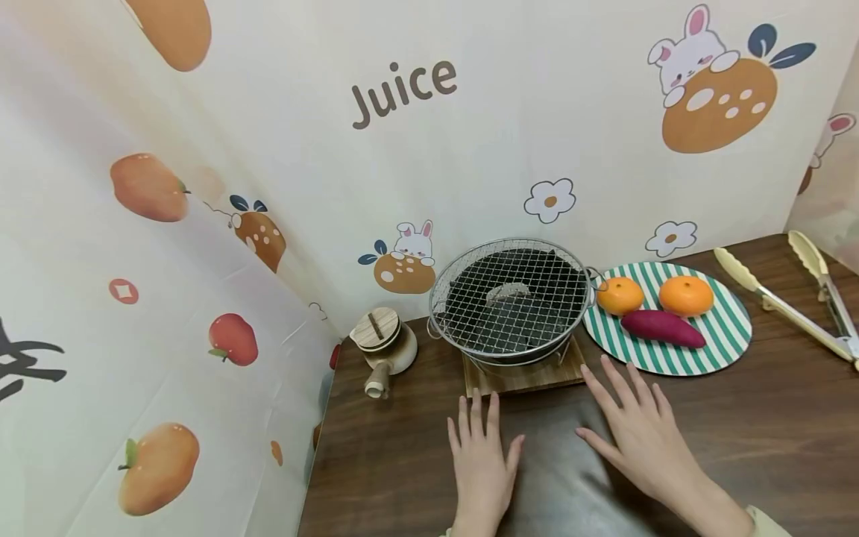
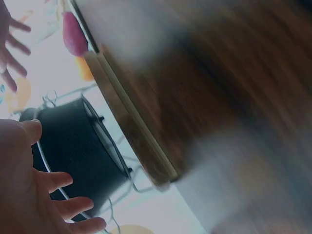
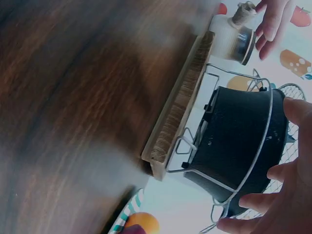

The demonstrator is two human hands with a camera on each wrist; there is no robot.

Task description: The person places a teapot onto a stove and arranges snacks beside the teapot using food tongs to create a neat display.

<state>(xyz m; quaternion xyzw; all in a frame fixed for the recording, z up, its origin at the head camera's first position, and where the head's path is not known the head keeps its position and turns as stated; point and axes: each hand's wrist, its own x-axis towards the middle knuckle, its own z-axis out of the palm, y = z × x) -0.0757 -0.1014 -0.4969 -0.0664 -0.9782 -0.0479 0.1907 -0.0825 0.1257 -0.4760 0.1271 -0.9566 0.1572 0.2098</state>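
My left hand [image 1: 479, 466] hovers over the table in front of a small charcoal grill, its fingers spread and nothing in them. To its right my right hand [image 1: 640, 436] is also spread and holds nothing, its fingertips near the striped plate's front edge. The black grill bowl [image 3: 239, 141] sits in a wire stand on a wooden board [image 1: 523, 379]. A round wire mesh [image 1: 513, 298] covers the bowl, with dark pieces under it. On the green-and-white striped plate [image 1: 728, 339] lie two oranges [image 1: 686, 296] and a purple sweet potato [image 1: 663, 329].
A small white pot [image 1: 403, 350] with a wooden lid [image 1: 376, 329] and side handle stands left of the grill. Tongs [image 1: 801, 317] with cream tips lie open at the far right. A printed curtain [image 1: 483, 149] rises right behind the grill and along the left table edge.
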